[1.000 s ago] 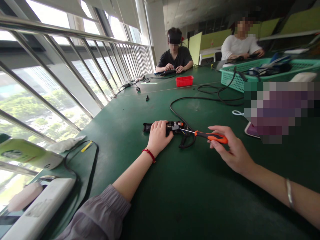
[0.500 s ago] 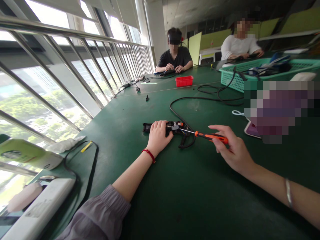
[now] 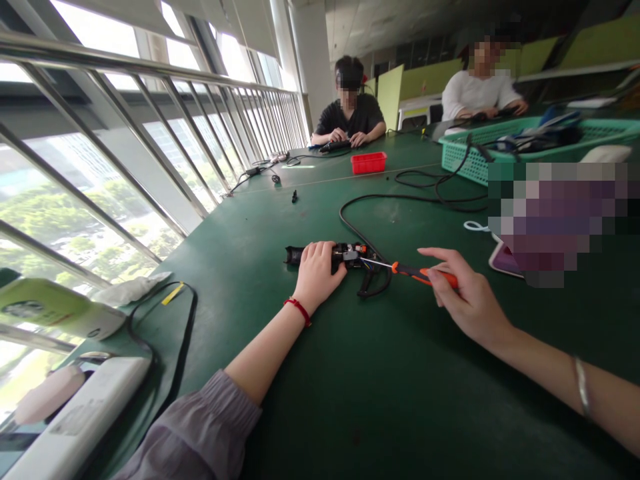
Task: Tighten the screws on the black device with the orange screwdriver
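Note:
On the green table [image 3: 250, 293] lies a black corded device [image 3: 295, 255], its right part uncovered so that wires and a grey piece show. My left hand [image 3: 319, 272] is closed over its middle and presses it against the tabletop. In my right hand [image 3: 467, 297] is a screwdriver [image 3: 420, 273] with an orange and black handle, held between thumb and fingers while the index finger points forward. The thin shaft reaches left to the uncovered part beside the grey piece. I cannot make out what exactly the tip touches.
A black cable [image 3: 370, 197] curves from the device toward a green basket [image 3: 465, 160] at the right. A red tray [image 3: 369, 163] stands farther back, with a small black part [image 3: 295, 196] before it. At left are a bottle [image 3: 55, 307] and a power strip [image 3: 85, 420]. Two people sit opposite.
My right hand and the screwdriver have shifted very slightly to the right. My left hand and the device stay where they were.

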`<state>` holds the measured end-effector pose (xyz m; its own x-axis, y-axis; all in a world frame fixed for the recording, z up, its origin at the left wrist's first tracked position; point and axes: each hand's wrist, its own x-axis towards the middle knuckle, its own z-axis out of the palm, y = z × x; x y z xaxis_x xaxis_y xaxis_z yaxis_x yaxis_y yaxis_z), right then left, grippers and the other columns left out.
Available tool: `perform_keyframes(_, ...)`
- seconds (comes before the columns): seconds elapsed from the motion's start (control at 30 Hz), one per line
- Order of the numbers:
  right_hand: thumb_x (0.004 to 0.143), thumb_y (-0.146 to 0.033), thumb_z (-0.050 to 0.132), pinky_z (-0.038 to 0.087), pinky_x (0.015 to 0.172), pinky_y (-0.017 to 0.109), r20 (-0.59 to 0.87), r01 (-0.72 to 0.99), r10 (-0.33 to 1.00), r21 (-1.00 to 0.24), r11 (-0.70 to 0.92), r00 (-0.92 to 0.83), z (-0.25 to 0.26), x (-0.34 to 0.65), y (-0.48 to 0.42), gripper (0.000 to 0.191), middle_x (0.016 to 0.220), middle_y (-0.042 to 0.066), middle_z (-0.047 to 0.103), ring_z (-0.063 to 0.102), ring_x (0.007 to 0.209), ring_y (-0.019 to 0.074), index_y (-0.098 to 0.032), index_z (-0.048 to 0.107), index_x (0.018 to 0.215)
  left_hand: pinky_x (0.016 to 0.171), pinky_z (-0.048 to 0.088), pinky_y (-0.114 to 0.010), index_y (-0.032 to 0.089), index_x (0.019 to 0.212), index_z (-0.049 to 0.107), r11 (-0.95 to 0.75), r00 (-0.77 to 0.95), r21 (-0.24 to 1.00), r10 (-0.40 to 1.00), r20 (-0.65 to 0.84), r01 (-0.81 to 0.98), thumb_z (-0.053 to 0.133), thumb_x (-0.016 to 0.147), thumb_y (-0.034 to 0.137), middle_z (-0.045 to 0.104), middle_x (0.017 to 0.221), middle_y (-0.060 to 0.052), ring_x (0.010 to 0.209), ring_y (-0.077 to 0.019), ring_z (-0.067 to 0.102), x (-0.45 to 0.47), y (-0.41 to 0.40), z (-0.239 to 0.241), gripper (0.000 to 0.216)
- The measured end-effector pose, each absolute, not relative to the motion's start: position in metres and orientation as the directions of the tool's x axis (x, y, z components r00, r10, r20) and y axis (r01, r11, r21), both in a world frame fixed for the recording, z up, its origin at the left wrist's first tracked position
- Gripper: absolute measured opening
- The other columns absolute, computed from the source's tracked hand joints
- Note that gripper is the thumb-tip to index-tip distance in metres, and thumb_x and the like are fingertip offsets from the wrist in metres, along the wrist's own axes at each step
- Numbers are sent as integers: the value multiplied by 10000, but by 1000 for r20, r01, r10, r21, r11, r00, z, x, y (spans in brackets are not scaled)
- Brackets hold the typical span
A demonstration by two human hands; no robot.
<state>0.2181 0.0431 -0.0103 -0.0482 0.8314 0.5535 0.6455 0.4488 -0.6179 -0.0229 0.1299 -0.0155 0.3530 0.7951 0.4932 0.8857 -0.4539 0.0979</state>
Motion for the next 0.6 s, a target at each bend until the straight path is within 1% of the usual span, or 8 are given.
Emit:
perform_keyframes(0.1,827,-253,527,516,701,338,639,620,767,-578,530,-60,-11,216,44,425,787,25,598,630,758,199,-213,421,1237,988,369,-406,164,1067,508,-457,355,103,796,491,883,499,810,291,588,1052,-88,1021,-252,507,-23,130,-15,286)
perform_keyframes(0.2,806,-239,542,519,758,350,660,614,743,-541,575,-114,-13,215,43,497,905,51,607,632,842,209,-219,376,1274,985,371,-406,174,1066,505,-455,352,106,798,489,884,498,811,291,587,1053,-84,1021,-250,509,-23,130,-15,281)
perform_keyframes(0.27,838,-279,516,520,728,354,616,626,777,-557,545,-129,-13,217,41,465,875,48,617,636,787,205,-216,380,1277,986,371,-401,172,1067,504,-453,352,103,800,487,886,496,813,293,585,1057,-85,1022,-250,509,-22,130,-15,282)
perform_keyframes(0.37,900,-346,430,509,651,345,534,652,839,-601,463,-103,-13,219,41,348,743,26,605,617,652,186,-216,453,1222,992,366,-397,160,1071,508,-453,356,96,798,486,886,497,815,293,586,1055,-88,1021,-250,507,-23,130,-14,289)
perform_keyframes(0.43,917,-350,398,499,633,335,520,646,850,-621,444,-85,-13,219,42,323,679,8,578,597,605,174,-212,473,1199,993,365,-395,150,1072,512,-455,358,92,797,487,886,501,814,292,588,1051,-90,1020,-250,505,-23,130,-14,295)
perform_keyframes(0.5,897,-322,437,500,664,331,555,628,829,-620,471,-74,-13,218,43,349,708,7,576,602,642,172,-203,438,1225,992,365,-394,143,1075,514,-455,360,89,796,487,886,502,814,291,589,1052,-92,1019,-251,504,-23,130,-15,300)
perform_keyframes(0.6,834,-270,515,502,751,332,619,611,779,-578,541,-103,-14,215,42,461,858,41,594,620,805,187,-187,381,1266,989,367,-400,145,1076,512,-453,358,87,795,489,887,502,815,291,589,1059,-92,1018,-253,504,-23,130,-15,300)
